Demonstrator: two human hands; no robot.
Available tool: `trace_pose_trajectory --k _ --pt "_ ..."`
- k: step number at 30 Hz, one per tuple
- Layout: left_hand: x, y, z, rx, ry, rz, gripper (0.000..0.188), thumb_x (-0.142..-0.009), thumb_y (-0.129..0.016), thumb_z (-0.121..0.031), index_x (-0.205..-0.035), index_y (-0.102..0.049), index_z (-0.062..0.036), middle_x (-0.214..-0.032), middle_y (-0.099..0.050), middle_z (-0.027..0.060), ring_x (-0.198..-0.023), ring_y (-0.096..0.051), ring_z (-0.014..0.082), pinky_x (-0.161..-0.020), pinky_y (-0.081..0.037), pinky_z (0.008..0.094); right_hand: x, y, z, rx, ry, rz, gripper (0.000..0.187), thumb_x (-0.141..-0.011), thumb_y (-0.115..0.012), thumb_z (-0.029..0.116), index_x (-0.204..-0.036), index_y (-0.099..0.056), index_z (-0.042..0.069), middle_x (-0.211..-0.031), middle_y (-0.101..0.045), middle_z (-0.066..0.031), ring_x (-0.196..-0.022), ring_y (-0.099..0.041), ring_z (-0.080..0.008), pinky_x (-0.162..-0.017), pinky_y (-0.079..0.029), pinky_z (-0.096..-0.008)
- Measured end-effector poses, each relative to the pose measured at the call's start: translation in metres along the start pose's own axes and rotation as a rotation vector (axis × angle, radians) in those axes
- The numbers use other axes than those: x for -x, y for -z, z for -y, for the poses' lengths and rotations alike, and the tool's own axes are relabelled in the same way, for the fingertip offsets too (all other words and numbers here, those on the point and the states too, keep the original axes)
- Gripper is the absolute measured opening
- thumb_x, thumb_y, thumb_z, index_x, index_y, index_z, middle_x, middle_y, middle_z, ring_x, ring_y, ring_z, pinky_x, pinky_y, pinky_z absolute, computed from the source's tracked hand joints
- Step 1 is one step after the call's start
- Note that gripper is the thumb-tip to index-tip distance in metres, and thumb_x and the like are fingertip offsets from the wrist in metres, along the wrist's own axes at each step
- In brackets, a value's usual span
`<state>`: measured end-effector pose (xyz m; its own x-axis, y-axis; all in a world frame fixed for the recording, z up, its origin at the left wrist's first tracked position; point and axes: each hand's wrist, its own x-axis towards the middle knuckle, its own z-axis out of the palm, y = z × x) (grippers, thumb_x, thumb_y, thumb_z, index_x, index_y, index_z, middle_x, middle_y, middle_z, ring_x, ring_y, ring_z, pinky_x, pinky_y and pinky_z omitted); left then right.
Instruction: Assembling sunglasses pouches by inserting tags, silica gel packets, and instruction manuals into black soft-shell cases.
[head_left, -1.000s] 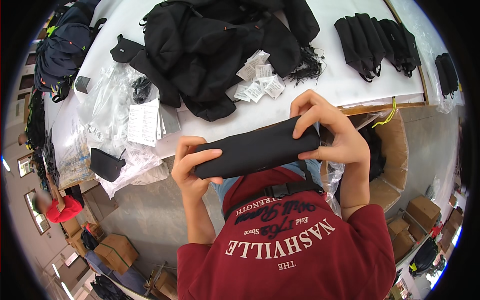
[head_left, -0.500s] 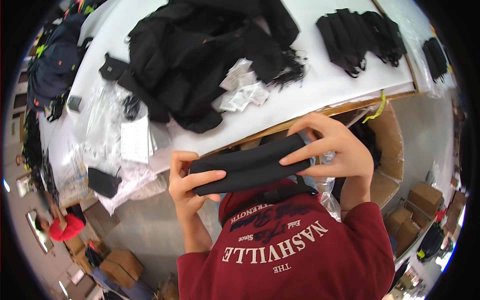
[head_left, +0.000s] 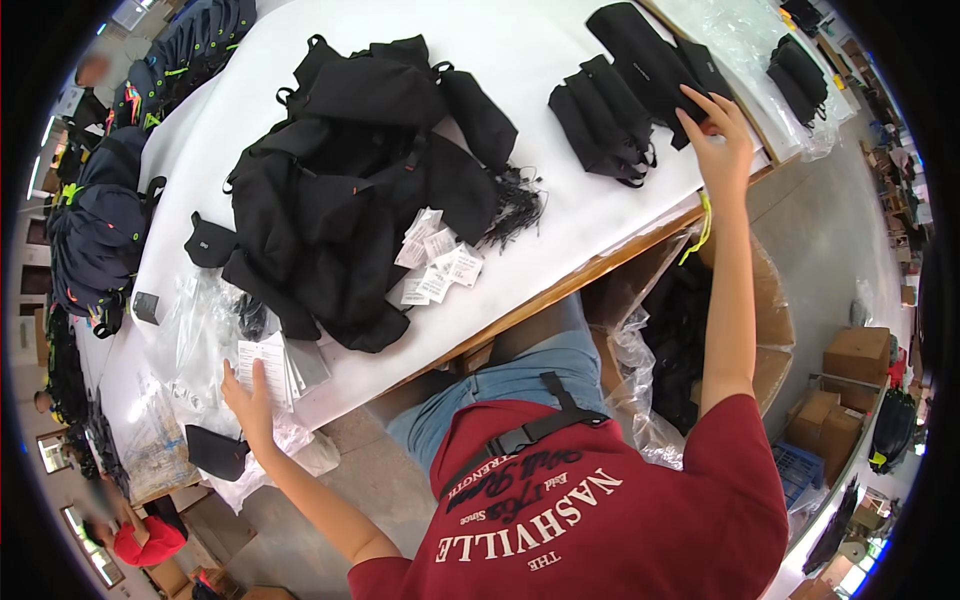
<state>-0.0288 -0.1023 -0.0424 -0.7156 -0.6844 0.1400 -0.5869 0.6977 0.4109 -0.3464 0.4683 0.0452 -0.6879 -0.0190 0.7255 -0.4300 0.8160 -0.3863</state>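
Note:
My right hand [head_left: 722, 138] is at the near end of a long black fabric pouch [head_left: 645, 65], thumb and fingers on its edge. The pouch lies at the right end of a row of similar black pouches [head_left: 600, 115] with short loops. My left hand [head_left: 250, 405] has its fingers apart at the near edge of a stack of white printed cards [head_left: 265, 362]; whether it touches them I cannot tell. Between the hands lies a heap of black fabric bags [head_left: 330, 190], with white paper tags [head_left: 437, 265] and a bunch of black cords [head_left: 517, 210] beside it.
Clear plastic bags [head_left: 190, 340] and a small black pouch [head_left: 215, 452] lie by the white table's [head_left: 480, 345] left edge. Under its right side stands an open carton [head_left: 765, 290] lined with plastic. Navy backpacks [head_left: 95, 240] are piled at left. A person in red [head_left: 150, 540] is lower left.
The black pouch held in both hands before me is now on the table at the right, my right hand at it. My left hand has let go and moved left to the cards.

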Motion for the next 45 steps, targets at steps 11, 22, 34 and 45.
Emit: trace_pose_trajectory --k 11,22,34,45 --pt "0.011 0.005 -0.019 -0.035 0.11 -0.087 0.054 -0.087 -0.061 -0.042 -0.121 -0.056 -0.0003 -0.122 -0.055 0.0168 -0.115 -0.049 0.0341 -0.099 -0.035 0.0413 0.018 -0.064 -0.08 0.205 -0.168 0.409 0.037 -0.075 -0.066 0.017 -0.112 -0.065 0.023 -0.11 -0.056 -0.0118 -0.101 -0.058 -0.0312 -0.089 -0.047 -0.0372" --pt "-0.01 0.043 -0.038 -0.254 0.022 0.044 0.035 -0.078 -0.07 -0.029 -0.094 -0.06 0.001 -0.087 -0.061 0.0102 -0.082 -0.053 0.0247 -0.079 -0.041 0.0382 0.084 -0.068 0.044 -0.223 0.012 0.818 0.009 -0.075 -0.068 0.015 -0.083 -0.066 0.012 -0.064 -0.058 -0.0058 -0.063 -0.058 -0.0215 -0.06 -0.046 -0.0343" --pt "0.043 0.084 -0.07 0.797 0.189 0.277 0.035 -0.082 -0.07 -0.011 -0.109 -0.055 0.0058 -0.096 -0.062 0.0053 -0.084 -0.055 0.0107 -0.077 -0.043 0.0244 0.103 -0.096 0.057 -0.119 0.287 1.104 0.011 -0.069 -0.071 0.013 -0.075 -0.062 0.011 -0.071 -0.062 -0.0061 -0.07 -0.06 -0.026 -0.067 -0.045 -0.037" --pt "0.091 0.019 -0.093 1.357 0.29 0.511 0.041 -0.081 -0.066 -0.003 -0.119 -0.049 0.0002 -0.1 -0.061 0.0058 -0.091 -0.059 0.0118 -0.08 -0.047 0.0262 0.034 -0.075 0.09 -0.946 -0.22 0.764 0.01 -0.087 -0.063 0.01 -0.087 -0.054 0.003 -0.079 -0.064 -0.0048 -0.062 -0.055 -0.0086 -0.06 -0.044 -0.0221"
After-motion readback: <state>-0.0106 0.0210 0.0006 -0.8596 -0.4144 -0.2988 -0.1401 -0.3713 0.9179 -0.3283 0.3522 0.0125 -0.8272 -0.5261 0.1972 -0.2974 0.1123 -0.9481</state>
